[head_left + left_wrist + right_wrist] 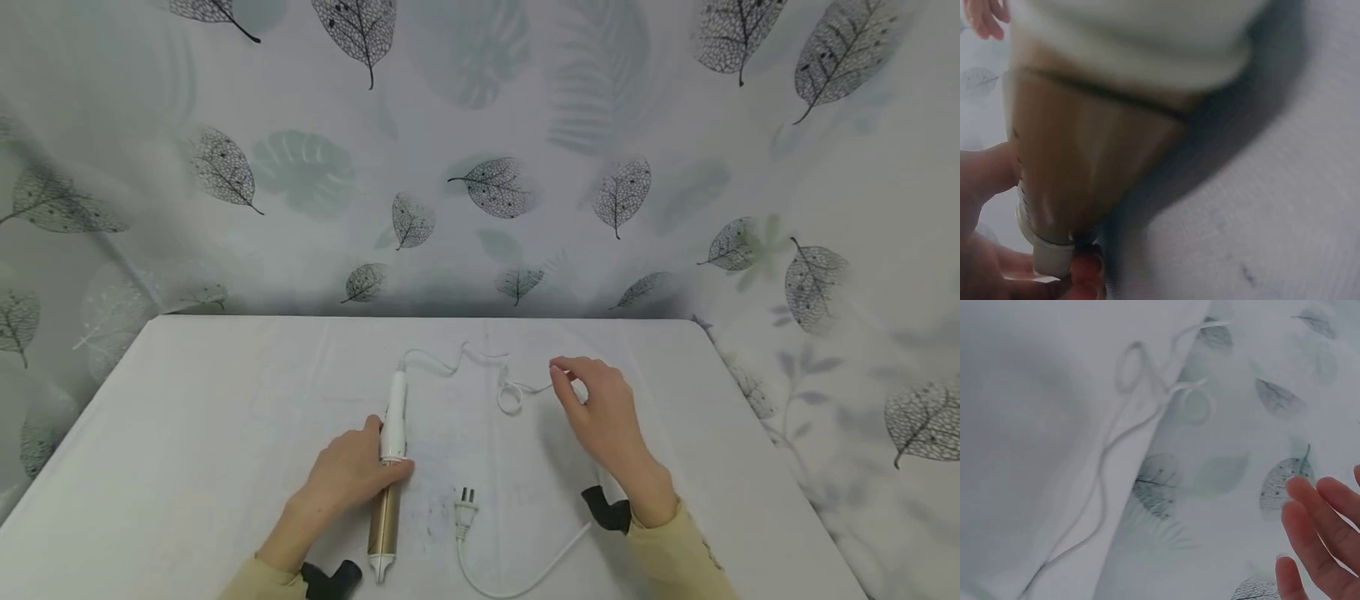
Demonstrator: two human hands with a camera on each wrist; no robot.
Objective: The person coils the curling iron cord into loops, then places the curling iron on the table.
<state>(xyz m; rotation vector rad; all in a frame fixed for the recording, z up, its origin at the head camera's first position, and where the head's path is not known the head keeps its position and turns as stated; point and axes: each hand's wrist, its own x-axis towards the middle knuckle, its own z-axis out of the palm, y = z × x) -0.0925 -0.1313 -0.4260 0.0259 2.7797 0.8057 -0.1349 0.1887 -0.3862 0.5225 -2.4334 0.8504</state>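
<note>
A curling iron (386, 517) with a white handle and a gold barrel lies lengthwise before me, handle pointing away. My left hand (347, 471) grips it where handle and barrel meet, fingers on one side and thumb across the other. Close up in the left wrist view, the barrel (1085, 156) fills much of the picture, with fingers around its far end. My right hand (600, 408) hovers over the white cord (510, 398), thumb and index finger near each other. In the right wrist view its fingers (1319, 519) are extended and hold nothing, apart from the cord.
The two-pin plug (465, 508) lies between my arms, its cord curving toward the right wrist. All of this rests on a white table (225, 400). A leaf-patterned curtain or wall covering (480, 125) rises behind the table's far edge.
</note>
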